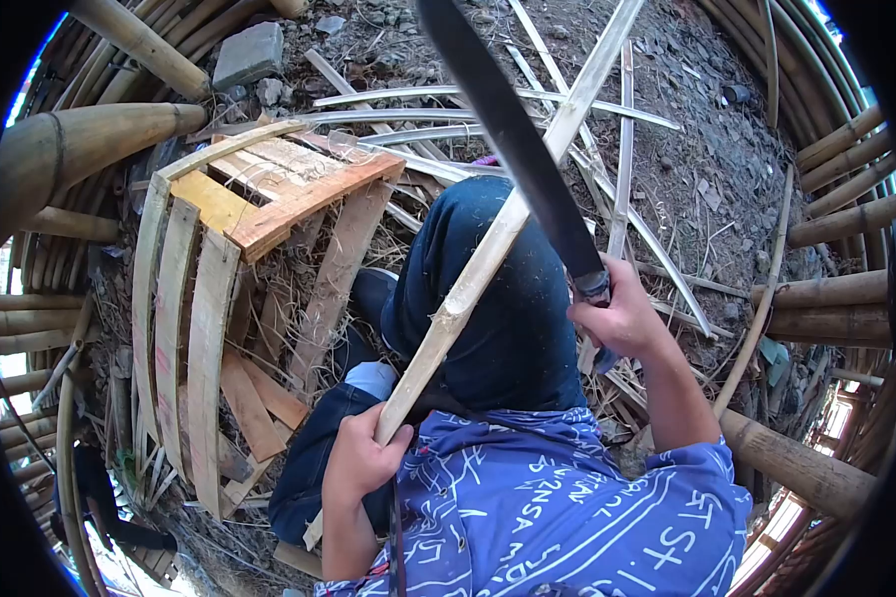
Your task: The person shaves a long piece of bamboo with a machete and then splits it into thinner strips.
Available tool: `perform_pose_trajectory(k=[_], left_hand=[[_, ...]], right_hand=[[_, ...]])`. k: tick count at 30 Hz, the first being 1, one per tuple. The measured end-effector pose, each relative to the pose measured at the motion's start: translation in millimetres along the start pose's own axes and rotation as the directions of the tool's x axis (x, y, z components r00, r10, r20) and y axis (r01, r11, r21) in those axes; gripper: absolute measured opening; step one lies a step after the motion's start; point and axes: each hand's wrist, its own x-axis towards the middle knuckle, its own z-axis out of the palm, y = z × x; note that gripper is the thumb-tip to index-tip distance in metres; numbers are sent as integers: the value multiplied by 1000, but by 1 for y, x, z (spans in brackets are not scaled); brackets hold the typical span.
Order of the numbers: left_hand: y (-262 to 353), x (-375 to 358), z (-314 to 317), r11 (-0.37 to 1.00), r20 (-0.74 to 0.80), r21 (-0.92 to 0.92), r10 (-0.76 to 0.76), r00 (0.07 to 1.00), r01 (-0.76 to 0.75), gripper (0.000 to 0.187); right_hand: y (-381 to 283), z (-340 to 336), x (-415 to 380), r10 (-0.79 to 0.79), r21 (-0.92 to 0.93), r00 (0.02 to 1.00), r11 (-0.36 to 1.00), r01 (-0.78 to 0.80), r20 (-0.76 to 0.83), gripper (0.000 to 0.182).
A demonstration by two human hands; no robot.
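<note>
My left hand is closed round the near end of a long split bamboo strip. The strip slants up and away across my raised knee, its pale inner face and a node showing. In my right hand is the handle of a machete, its dark, broad blade pointing up and to the left. The blade crosses over the strip in this view, beyond my knee.
At my left stands a rough wooden crate with shavings on top. Several split bamboo strips lie crossed on the dirt ahead. Bamboo poles line both sides, and a concrete block sits at the far left.
</note>
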Motion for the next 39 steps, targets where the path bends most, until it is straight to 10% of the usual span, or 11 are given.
perform_pose_trajectory(k=[15,19,23,28,31,34,39], left_hand=[[0,-5,-21,996,-14,77,45,999,-44,15],[4,-4,-24,993,-24,116,12,1000,-9,15],[4,-7,-27,991,-8,130,19,1000,-18,15],[8,-9,-29,991,-34,137,4,999,1,15],[2,-9,-32,989,-4,148,20,1000,-19,16],[5,-11,-28,990,1,139,19,1000,-19,17],[0,-14,-30,982,-59,183,61,996,-50,15]], right_hand=[[-2,12,-6,-122,-78,992,989,122,12,22],[1,30,-17,185,123,983,975,-183,-8,32],[15,23,-8,-119,-138,991,982,126,56,30],[9,41,-15,161,148,986,975,-167,53,30],[22,39,-8,-216,-114,970,967,228,108,32],[0,36,-10,38,83,999,996,-37,-11,33],[15,49,-21,-101,-37,990,994,106,101,33]])
